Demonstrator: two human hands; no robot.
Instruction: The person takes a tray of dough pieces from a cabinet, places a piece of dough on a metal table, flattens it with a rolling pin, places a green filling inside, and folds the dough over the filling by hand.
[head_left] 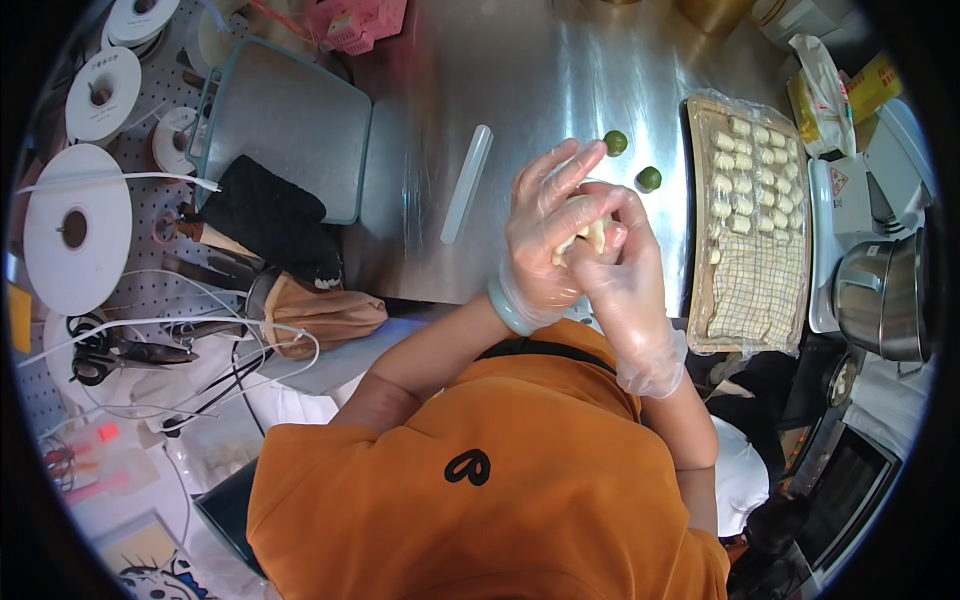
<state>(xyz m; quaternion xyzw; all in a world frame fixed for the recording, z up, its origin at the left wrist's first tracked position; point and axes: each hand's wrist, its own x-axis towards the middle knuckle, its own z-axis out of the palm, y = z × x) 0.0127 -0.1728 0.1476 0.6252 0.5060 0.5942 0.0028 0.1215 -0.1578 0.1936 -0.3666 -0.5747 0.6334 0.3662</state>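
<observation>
Orange cotton shirt (500,470) fills the foreground as a person in thin, clear disposable gloves works a small lump of pale dough (590,235) above a brushed stainless-steel worktop (540,90). Both hands are drawn together and closed around the piece: the left hand (545,235), a pale green bangle at its wrist, cups it from the side with fingers spread upward, while the right hand (625,270) pinches it from the front. Most of the dough is hidden between the palms, so its exact form cannot be told. The work appears to be the shaping or sealing of one piece; the next move would seem to call for a gentle, even squeeze, since soft dough tears or smears easily under slick plastic. Two small glossy green balls (632,160) sit on the steel just beyond the hands, apart from each other. To the right lies a rectangular wire-mesh tray wrapped in clear film (750,290), its far half lined with rows of small pale folded pieces, its near half bare grid. A translucent white plastic rod (467,182) rests at a slant to the left, near a grey-green plastic cutting board (280,120) and a black fabric oven mitt (265,215).
</observation>
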